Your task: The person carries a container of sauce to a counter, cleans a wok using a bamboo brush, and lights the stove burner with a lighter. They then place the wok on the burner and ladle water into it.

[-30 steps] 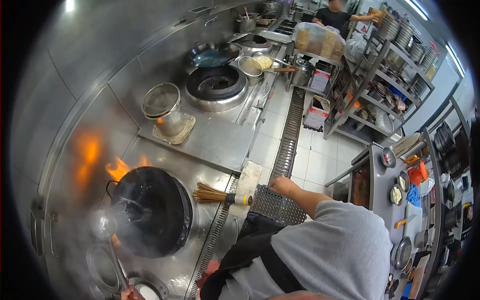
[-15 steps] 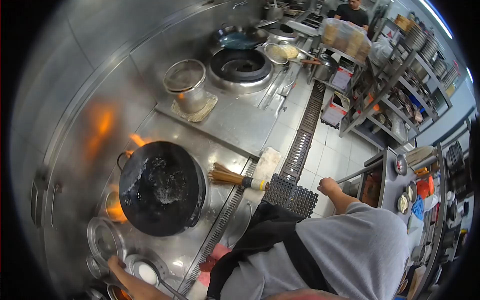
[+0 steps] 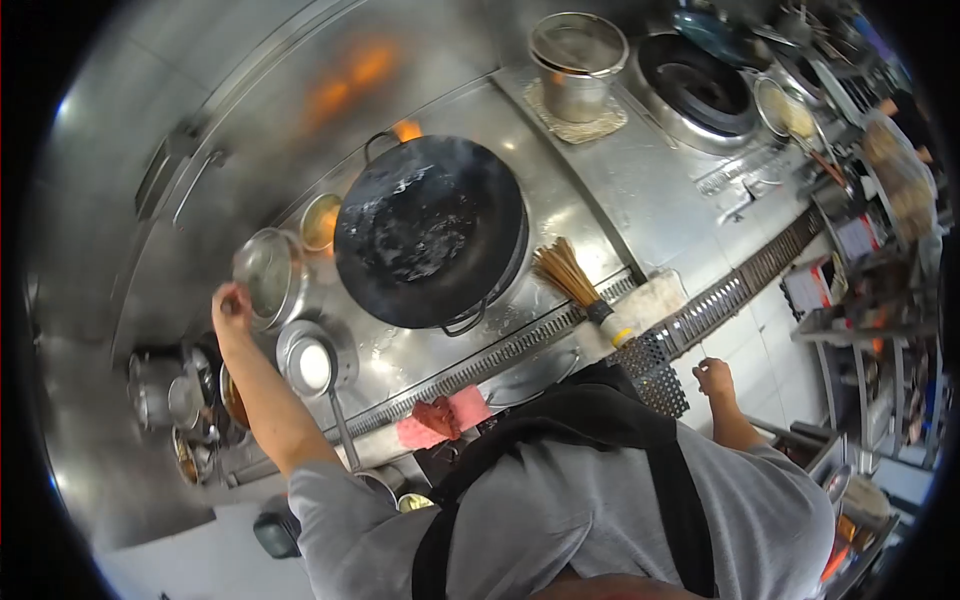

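My left hand (image 3: pixel 232 308) is closed, its fingers curled around a small dark-looking thing I cannot make out. It is beside the rim of a metal bowl of clear liquid (image 3: pixel 270 275). Just right of it, a ladle (image 3: pixel 345 435) lies with its bowl over a round metal container, with something white (image 3: pixel 314 367) in it. A large black wok (image 3: pixel 430 240) with bubbling liquid sits over a burner, flame showing behind it. My right hand (image 3: pixel 713 377) hangs over the floor on the right, fingers curled, nothing visible in it.
A bamboo wok brush (image 3: pixel 572 280) lies at the stove's front edge, near pink cloths (image 3: pixel 440 418). A strainer tops a metal pot (image 3: pixel 578 75) at the back. Several containers (image 3: pixel 165 385) stand at left. A shelf rack (image 3: pixel 870 355) is at right, with another person beyond.
The view has turned and shifted, so the wok now appears farther right and higher. My left hand has moved from near the ladle to the outer side of the liquid-filled bowl.
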`<state>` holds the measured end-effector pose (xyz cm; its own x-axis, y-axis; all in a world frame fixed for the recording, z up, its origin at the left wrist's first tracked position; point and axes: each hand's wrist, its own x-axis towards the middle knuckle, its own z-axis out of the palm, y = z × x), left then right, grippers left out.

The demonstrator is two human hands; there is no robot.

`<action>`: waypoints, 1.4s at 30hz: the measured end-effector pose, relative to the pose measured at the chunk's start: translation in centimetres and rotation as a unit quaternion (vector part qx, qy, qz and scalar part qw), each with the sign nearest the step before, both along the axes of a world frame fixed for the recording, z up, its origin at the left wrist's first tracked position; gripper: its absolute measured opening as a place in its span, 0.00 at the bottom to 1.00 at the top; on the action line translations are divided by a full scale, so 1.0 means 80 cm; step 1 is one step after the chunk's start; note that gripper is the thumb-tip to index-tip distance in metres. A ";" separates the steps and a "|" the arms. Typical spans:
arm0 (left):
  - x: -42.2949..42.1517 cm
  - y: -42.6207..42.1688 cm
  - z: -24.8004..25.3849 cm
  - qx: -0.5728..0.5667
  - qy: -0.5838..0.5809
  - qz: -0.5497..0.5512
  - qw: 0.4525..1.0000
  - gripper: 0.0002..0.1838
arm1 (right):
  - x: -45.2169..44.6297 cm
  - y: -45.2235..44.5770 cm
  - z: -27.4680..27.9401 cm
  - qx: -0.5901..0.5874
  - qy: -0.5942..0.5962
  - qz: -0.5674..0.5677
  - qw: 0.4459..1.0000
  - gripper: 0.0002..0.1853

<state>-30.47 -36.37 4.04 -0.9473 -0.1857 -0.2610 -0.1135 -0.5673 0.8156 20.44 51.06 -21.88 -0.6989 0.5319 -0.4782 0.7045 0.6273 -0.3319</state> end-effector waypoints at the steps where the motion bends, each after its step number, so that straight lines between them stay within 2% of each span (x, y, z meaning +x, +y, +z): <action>1: -0.006 0.027 0.035 -0.059 -0.004 -0.008 0.998 0.04 | -0.009 0.002 0.006 -0.023 -0.015 -0.030 0.999 0.16; 2: -0.016 0.054 0.070 -0.117 -0.008 -0.019 0.993 0.05 | -0.023 -0.002 0.030 -0.044 -0.030 -0.064 0.997 0.17; 4: -0.045 0.098 0.131 -0.233 -0.130 -0.013 0.964 0.05 | -0.040 0.007 0.032 -0.044 -0.014 -0.071 0.996 0.15; 5: -0.046 0.126 0.153 -0.236 -0.131 -0.012 0.963 0.05 | -0.045 0.013 0.033 -0.039 -0.001 -0.085 0.996 0.14; 6: -0.043 0.159 0.168 -0.342 -0.118 -0.009 0.932 0.05 | -0.051 0.019 0.036 -0.041 -0.003 -0.084 0.996 0.14; 7: -0.038 0.193 0.175 -0.443 -0.104 -0.006 0.891 0.06 | -0.058 0.025 0.039 -0.045 0.025 -0.072 0.996 0.14; 9: -0.023 0.275 0.171 -0.466 -0.107 0.010 0.878 0.07 | -0.067 0.037 0.045 -0.012 0.096 -0.008 0.995 0.13; 10: -0.016 0.309 0.165 -0.489 -0.110 0.025 0.865 0.08 | -0.076 0.036 0.058 -0.010 0.095 -0.004 0.995 0.13; 12: -0.019 0.345 0.116 -0.350 -0.028 0.037 0.936 0.07 | -0.103 0.019 0.105 -0.026 0.178 0.011 0.984 0.12; 13: -0.003 0.372 0.098 -0.236 0.024 0.000 0.971 0.03 | -0.118 0.009 0.128 -0.042 0.211 0.033 0.976 0.11; 14: 0.017 0.402 0.079 -0.118 0.076 -0.036 0.989 0.04 | -0.134 -0.003 0.151 -0.059 0.243 0.055 0.967 0.11; 16: 0.053 0.456 0.028 0.109 0.157 -0.115 0.975 0.16 | -0.168 -0.033 0.199 -0.096 0.289 0.091 0.948 0.11; 18: 0.112 0.555 0.006 0.208 0.178 -0.170 0.947 0.22 | -0.203 -0.059 0.227 -0.248 0.310 0.120 0.910 0.13; 19: 0.129 0.590 -0.020 0.239 0.177 -0.225 0.928 0.24 | -0.220 -0.074 0.241 -0.322 0.319 0.133 0.881 0.14; 20: 0.158 0.635 -0.029 0.209 0.138 -0.221 0.943 0.26 | -0.236 -0.090 0.254 -0.396 0.324 0.149 0.847 0.16; 21: 0.188 0.679 -0.038 0.208 0.135 -0.236 0.939 0.28 | -0.253 -0.106 0.264 -0.493 0.310 0.125 0.803 0.18; 22: 0.215 0.709 -0.048 0.161 0.119 -0.270 0.942 0.28 | -0.265 -0.121 0.271 -0.585 0.288 0.100 0.751 0.19; 23: 0.240 0.738 -0.061 0.181 0.104 -0.299 0.931 0.28 | -0.270 -0.134 0.276 -0.590 0.274 0.112 0.752 0.19; 24: 0.262 0.761 -0.074 0.201 0.091 -0.328 0.919 0.27 | -0.273 -0.146 0.279 -0.638 0.249 0.064 0.726 0.20; 25: 0.279 0.776 -0.091 0.189 0.093 -0.350 0.913 0.29 | -0.272 -0.154 0.280 -0.681 0.225 0.015 0.697 0.21; 26: 0.293 0.783 -0.103 0.176 0.096 -0.374 0.906 0.31 | -0.264 -0.149 0.277 -0.684 0.214 0.026 0.697 0.21; 28: 0.321 0.777 -0.098 -0.117 -0.001 -0.388 0.914 0.34 | -0.237 -0.115 0.261 -0.597 0.173 0.047 0.782 0.21; 29: 0.325 0.767 -0.121 -0.177 0.052 -0.431 0.883 0.36 | -0.223 -0.101 0.239 -0.555 0.182 0.053 0.810 0.20; 30: 0.336 0.751 -0.130 -0.178 0.051 -0.419 0.889 0.36 | -0.206 -0.089 0.212 -0.512 0.192 0.057 0.835 0.19; 32: 0.367 0.714 -0.139 -0.225 0.005 -0.398 0.889 0.34 | -0.173 -0.068 0.179 -0.395 0.137 0.114 0.901 0.19; 33: 0.383 0.695 -0.151 -0.242 0.001 -0.390 0.888 0.33 | -0.153 -0.060 0.152 -0.390 0.141 0.111 0.903 0.19; 34: 0.399 0.675 -0.159 -0.258 -0.001 -0.386 0.886 0.32 | -0.134 -0.053 0.119 -0.256 0.193 0.202 0.926 0.20; 35: 0.415 0.661 -0.154 -0.282 -0.013 -0.378 0.882 0.32 | -0.122 -0.049 0.096 -0.111 0.236 0.283 0.923 0.21; 36: 0.435 0.648 -0.150 -0.304 -0.025 -0.375 0.875 0.31 | -0.116 -0.049 0.087 -0.102 0.237 0.268 0.928 0.21; 38: 0.470 0.627 -0.187 -0.306 -0.036 -0.357 0.882 0.31 | -0.108 -0.051 0.078 -0.088 0.190 0.292 0.933 0.23; 40: 0.502 0.621 -0.198 -0.279 -0.061 -0.358 0.889 0.31 | -0.111 -0.060 0.077 -0.064 0.148 0.260 0.952 0.29; 42: 0.524 0.627 -0.196 -0.239 -0.074 -0.369 0.895 0.30 | -0.114 -0.059 0.031 -0.017 0.186 0.265 0.946 0.27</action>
<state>11.43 13.79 -11.62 -0.8193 0.3522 -0.4524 -0.4410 0.1173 0.8898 11.32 46.32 -19.40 -0.9864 0.0490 -0.1571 0.1250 0.8441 -0.5214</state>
